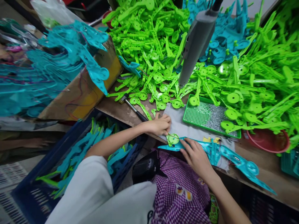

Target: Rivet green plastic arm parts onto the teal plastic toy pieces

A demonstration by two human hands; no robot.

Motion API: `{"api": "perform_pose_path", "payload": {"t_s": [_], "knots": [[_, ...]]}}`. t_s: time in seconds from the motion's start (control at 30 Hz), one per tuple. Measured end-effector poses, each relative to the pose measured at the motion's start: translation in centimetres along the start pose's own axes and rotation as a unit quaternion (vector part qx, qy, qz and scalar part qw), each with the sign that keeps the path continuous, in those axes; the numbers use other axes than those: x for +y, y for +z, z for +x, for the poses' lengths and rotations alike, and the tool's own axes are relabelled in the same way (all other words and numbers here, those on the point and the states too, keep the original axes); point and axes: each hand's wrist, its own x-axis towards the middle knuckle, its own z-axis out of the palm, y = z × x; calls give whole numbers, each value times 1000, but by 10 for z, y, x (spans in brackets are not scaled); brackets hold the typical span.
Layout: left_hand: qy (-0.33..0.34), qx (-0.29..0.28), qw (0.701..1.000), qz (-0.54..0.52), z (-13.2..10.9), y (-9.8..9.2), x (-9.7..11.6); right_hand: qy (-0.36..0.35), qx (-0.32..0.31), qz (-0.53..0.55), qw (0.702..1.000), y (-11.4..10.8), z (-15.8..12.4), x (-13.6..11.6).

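Blue part (pixel 213 152): on cloth (pixel 176 118) at near edge of table (pixel 268 161); long axis left-to-right.
Green disc (pixel 173 140): at its left end, between hands.
Left hand (pixel 160 125): nearer disc; fingers bunched, grip indiscernible.
Right hand (pixel 195 152): fingers slightly apart on blue part; grip indiscernible.

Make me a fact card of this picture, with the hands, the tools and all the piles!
Left hand: beside a round green piece; exact grip unclear
Right hand: fingers on a long blue part
Hanging tool: grey, tip pointing down
Hammer: lying beyond the left arm
Green tray: small shiny bits at one end
Red bowl: right of the tray
Biggest pile: bright green parts
Cardboard box: blue parts heaped on top
Dark blue crate: blue and green parts inside
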Motion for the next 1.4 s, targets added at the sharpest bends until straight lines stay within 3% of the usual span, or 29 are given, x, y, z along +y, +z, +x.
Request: {"api": "perform_pose_path", "payload": {"t_s": [0.23,0.57,0.87,1.07,1.2,1.27,1.4], "knots": [[86,131,987,20,-19,9,-4,-3,7,-4,1000,4,-1,2],[59,254,964,46,-44,40,-11,-9,11,-30,999,7,-3,2],[33,238,970,17,-36,40,-4,-18,9,-34,999,8,-3,3],[46,277,957,70,-43,46,-1,-23,5,-37,999,6,-3,3],[14,294,950,108,-59,60,5,-21,12,-22,999,8,-3,4],[-23,330,938,103,-67,73,9,-18,25,-1,1000,9,-6,4],[-161,446,878,57,-71,96,12,6,43,85,995,-1,-9,-6]]}}
